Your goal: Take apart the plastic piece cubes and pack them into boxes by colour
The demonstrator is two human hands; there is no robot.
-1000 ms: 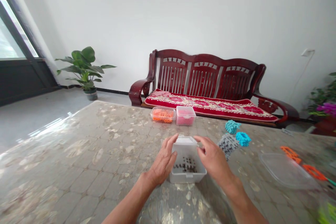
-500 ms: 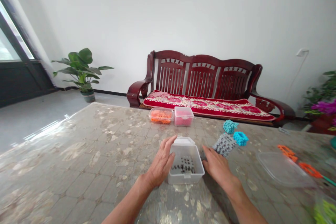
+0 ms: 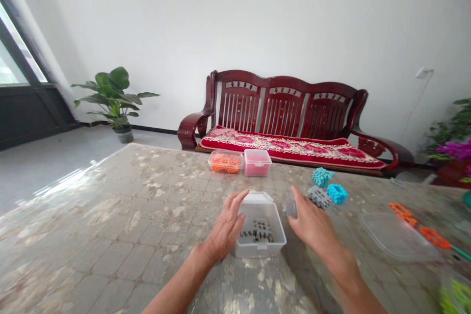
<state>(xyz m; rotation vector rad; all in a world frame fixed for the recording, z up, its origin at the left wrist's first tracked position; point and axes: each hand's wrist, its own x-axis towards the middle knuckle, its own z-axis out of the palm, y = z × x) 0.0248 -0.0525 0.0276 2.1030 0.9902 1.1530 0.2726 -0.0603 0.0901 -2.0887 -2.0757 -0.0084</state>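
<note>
A clear plastic box (image 3: 260, 251) with its lid tilted back stands in front of me, grey interlocking building pieces (image 3: 262, 229) lying inside. Against the box's left side rests my left hand (image 3: 228, 225), fingers stretched out and the thumb apart at the rim. To the right of the box, my right hand (image 3: 311, 218) pinches a grey piece (image 3: 291, 208) between thumb and fingers; the piece is blurred and partly covered. Just beyond that hand lies a grey block assembly (image 3: 319, 197), partly hidden by the fingers.
Two turquoise block shapes (image 3: 337, 194) sit behind the grey assembly. At the far edge stand boxes of orange pieces (image 3: 225, 162) and pink pieces (image 3: 257, 163). A clear lid (image 3: 399, 238), orange linked pieces (image 3: 434, 238) and a container of lime-green pieces (image 3: 458, 297) lie right.
My right hand has lifted slightly away from the table beside the box, and a grey piece now shows in its fingers. My left hand and the box have stayed put.
</note>
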